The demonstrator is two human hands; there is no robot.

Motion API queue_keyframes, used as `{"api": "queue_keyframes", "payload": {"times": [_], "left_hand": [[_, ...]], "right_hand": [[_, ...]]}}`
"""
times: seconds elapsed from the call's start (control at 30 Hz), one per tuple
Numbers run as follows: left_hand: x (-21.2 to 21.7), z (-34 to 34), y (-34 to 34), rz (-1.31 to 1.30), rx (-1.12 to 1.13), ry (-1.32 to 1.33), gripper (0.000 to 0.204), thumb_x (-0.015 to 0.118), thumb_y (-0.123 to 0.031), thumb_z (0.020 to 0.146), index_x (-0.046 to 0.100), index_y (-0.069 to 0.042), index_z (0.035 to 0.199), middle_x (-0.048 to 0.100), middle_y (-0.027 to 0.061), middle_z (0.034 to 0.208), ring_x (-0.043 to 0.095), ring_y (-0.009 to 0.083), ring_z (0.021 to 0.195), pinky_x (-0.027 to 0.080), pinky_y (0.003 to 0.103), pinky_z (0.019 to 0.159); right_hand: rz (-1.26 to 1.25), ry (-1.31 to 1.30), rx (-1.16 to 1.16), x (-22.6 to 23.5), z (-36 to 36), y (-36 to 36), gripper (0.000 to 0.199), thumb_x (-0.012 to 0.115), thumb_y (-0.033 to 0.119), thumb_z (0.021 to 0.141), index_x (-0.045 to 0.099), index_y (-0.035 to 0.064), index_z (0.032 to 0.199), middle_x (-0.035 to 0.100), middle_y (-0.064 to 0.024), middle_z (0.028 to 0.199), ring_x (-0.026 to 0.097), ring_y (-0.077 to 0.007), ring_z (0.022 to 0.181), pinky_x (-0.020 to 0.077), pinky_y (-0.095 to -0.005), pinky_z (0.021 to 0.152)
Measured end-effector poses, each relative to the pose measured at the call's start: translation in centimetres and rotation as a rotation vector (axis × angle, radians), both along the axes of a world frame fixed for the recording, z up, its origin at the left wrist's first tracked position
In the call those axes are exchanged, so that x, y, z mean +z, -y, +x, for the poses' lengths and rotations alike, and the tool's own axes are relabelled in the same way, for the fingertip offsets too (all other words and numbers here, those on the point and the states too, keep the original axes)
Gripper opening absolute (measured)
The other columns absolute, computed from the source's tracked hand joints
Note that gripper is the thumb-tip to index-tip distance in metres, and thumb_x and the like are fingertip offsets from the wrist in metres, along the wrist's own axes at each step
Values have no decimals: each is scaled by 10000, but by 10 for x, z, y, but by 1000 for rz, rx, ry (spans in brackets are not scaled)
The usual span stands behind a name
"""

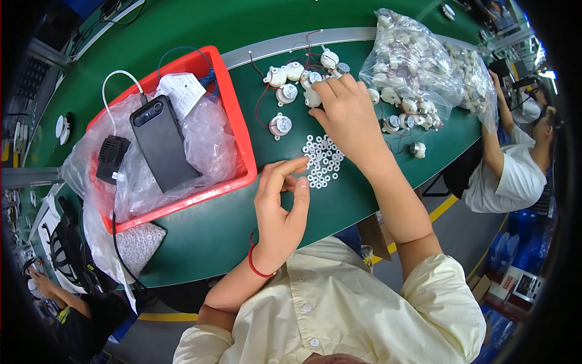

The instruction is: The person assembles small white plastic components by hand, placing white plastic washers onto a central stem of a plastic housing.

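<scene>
You have a big green table (pixel 212 242) in front of you, with a shiny grey strip (pixel 260 53) running across it. Grey metal bars (pixel 29 177) stick out on your left. The floor (pixel 464 233) is grey with bright yellow lines (pixel 442 209) on it. Over on your right you can see blue boxes (pixel 526 233), and higher up a small white light (pixel 548 74) shines.

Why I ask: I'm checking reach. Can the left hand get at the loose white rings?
Probably yes: the left hand is beside the loose white rings, with nothing visible in between.
</scene>
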State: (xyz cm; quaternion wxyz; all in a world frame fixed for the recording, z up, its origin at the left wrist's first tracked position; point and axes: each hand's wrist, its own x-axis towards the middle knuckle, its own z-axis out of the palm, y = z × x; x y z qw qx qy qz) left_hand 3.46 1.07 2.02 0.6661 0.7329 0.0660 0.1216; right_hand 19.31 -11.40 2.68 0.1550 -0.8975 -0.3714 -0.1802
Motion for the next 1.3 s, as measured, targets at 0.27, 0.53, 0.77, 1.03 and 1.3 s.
{"api": "queue_keyframes", "payload": {"times": [0.27, 0.53, 0.77, 1.03, 1.3], "left_hand": [[13, 9, 2, -315, 7, 0, 294, 513, -83, 1016, 524, 42, 1281, 585, 110, 1086, 588, 114, 842, 583, 289, 721], [31, 12, 11, -617, -56, 66, 298, 652, 2, 928, 517, 33, 1192, 628, 118, 1059, 648, 138, 881, 612, 269, 694], [28, 6, 18, -473, -27, 116, 283, 604, -175, 985, 494, 32, 1143, 630, 145, 1053, 677, 177, 870, 600, 299, 698], [28, 2, 21, -494, -67, 202, 276, 577, -14, 974, 462, 36, 1220, 629, 129, 1114, 614, 130, 989, 504, 233, 761], [30, -1, 23, -519, -60, 171, 282, 580, 11, 966, 458, 31, 1220, 601, 106, 1100, 562, 93, 923, 489, 219, 747]], "right_hand": [[356, -197, 112, 28, -30, 22, 392, 829, 124, 726, 670, 45, 1075, 703, -92, 1060, 654, -265, 1011, 464, -370, 881], [836, -547, 331, 23, -75, 28, 375, 829, 47, 745, 662, -2, 1076, 717, -175, 1093, 716, -267, 1004, 566, -331, 844], [923, -631, 362, 15, -79, 31, 370, 839, 43, 748, 662, -19, 1067, 715, -171, 1106, 710, -254, 1017, 570, -343, 860], [1069, -829, 433, 17, -82, 35, 403, 810, -11, 779, 610, -60, 1125, 677, -233, 1149, 687, -263, 1055, 567, -380, 916], [1118, -858, 467, 15, -84, 34, 389, 796, -30, 785, 609, -66, 1124, 668, -239, 1157, 681, -276, 1069, 568, -393, 921]]}}
